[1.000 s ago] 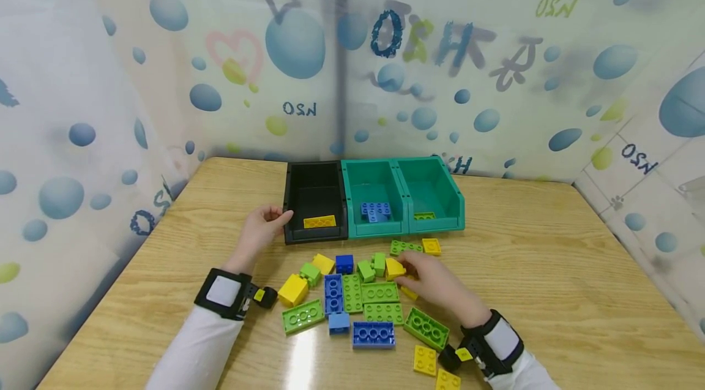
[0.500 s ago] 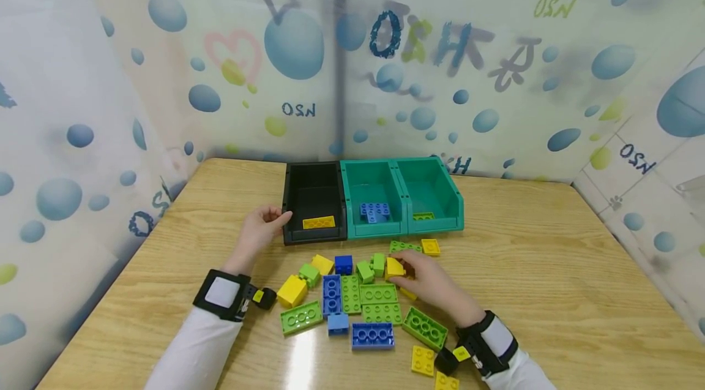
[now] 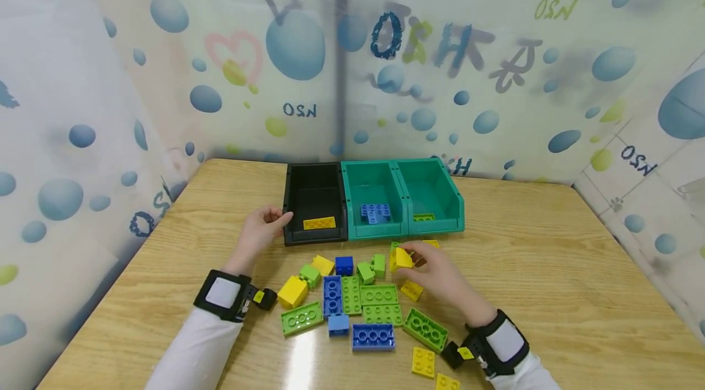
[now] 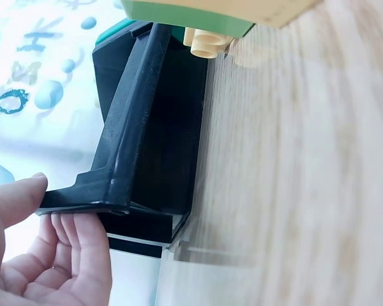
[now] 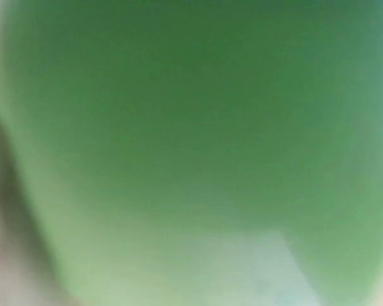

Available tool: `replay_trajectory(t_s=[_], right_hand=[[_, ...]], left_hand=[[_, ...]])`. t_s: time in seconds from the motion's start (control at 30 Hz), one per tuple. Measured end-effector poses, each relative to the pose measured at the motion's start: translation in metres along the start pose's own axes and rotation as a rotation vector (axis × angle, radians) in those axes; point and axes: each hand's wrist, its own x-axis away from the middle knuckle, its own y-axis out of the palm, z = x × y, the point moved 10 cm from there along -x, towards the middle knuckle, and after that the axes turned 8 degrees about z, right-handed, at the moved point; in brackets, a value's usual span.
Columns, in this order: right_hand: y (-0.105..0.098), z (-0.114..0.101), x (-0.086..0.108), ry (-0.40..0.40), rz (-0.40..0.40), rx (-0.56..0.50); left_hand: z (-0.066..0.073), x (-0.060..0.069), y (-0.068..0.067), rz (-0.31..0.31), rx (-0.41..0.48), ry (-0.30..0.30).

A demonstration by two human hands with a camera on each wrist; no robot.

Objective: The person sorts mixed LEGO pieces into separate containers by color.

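Observation:
In the head view the left hand point(image 3: 257, 236) is at the left wall of the black bin point(image 3: 289, 209). The left wrist view shows that hand point(image 4: 64, 248) pinching the rim of the black bin point(image 4: 124, 146) between thumb and fingers. The right hand point(image 3: 440, 273) holds a yellow brick point(image 3: 402, 259) in its fingertips, over a green brick point(image 3: 393, 247) and a yellow one point(image 3: 431, 243) that it partly hides. Just below that hand lies another yellow brick point(image 3: 412, 290). Blurred green fills the right wrist view, where no hand can be made out.
Two green bins point(image 3: 377, 232) adjoin the black one, holding blue bricks point(image 3: 376, 212) and a green brick point(image 3: 424, 217). A yellow brick point(image 3: 319, 223) lies in the black bin. Several yellow, green and blue bricks point(image 3: 373, 336) are spread over the wooden table point(image 3: 551, 267) in front.
The right hand has moved slightly right and away from the person, with the yellow brick now turned in its fingers. More of the yellow brick below it shows. The left hand stays put.

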Motion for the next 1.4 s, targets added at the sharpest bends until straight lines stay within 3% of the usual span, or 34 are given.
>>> replay_trajectory(t_s=[0.43, 0.73, 0.87, 1.1, 1.4], right_hand=[[-0.033, -0.017, -0.008, -0.069, 0.098, 0.005], [-0.036, -0.054, -0.039, -0.189, 0.09, 0.073], [-0.025, -0.067, -0.056, -0.19, 0.041, 0.073], [0.01, -0.082, -0.082, -0.168, -0.05, 0.087], [0.047, -0.091, -0.106, -0.124, -0.092, 0.053]], left_hand=[[-0.001, 0.0, 0.0, -0.008, -0.007, 0.001], [-0.003, 0.001, 0.0, -0.012, -0.003, -0.002], [-0.001, 0.0, 0.0, -0.011, -0.004, -0.002], [0.0, 0.0, 0.0, -0.015, 0.003, -0.001], [0.0, -0.001, 0.001, -0.005, 0.004, 0.006]])
